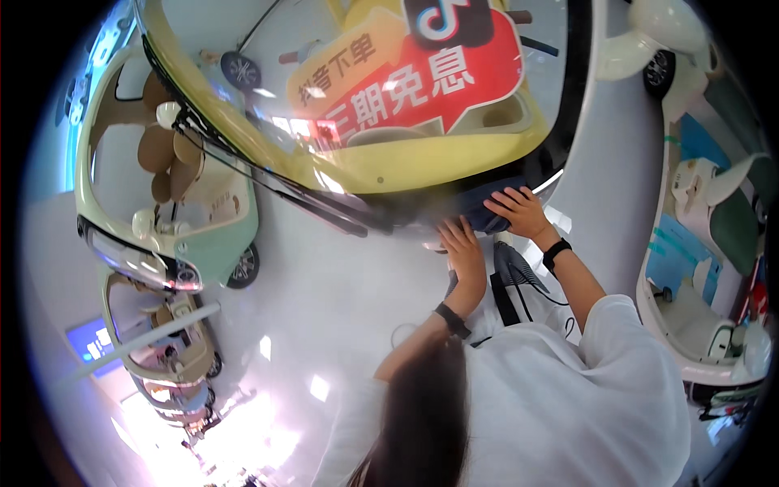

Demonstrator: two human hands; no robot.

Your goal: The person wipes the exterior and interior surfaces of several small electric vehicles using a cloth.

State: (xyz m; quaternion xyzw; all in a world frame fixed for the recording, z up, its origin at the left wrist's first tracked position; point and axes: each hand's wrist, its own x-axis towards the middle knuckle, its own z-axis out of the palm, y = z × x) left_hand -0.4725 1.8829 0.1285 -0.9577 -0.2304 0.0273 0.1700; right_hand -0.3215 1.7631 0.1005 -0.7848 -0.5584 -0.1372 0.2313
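A dark blue item, seemingly a folded cloth point(478, 210), lies against the black lower border of a yellow vehicle's windshield point(389, 146). My right hand point(522, 212) is on its right side, fingers spread over it. Lower and to the left, my left hand point(465, 252) has its fingertips at the item's near edge; the thumb side is partly hidden. Each wrist wears a dark band. Left of the hands, a black windshield wiper point(322, 213) runs along the glass base. Behind the glass stands a red and orange sign point(401, 79) bearing writing.
A pale green small vehicle point(225, 225) stands at the left, with more vehicles point(176, 347) behind it. On the right is a cream open vehicle point(654, 304) with blue sheeting point(678, 259) inside. A white bar point(164, 329) crosses the lower left. Glossy grey floor point(316, 292) lies between.
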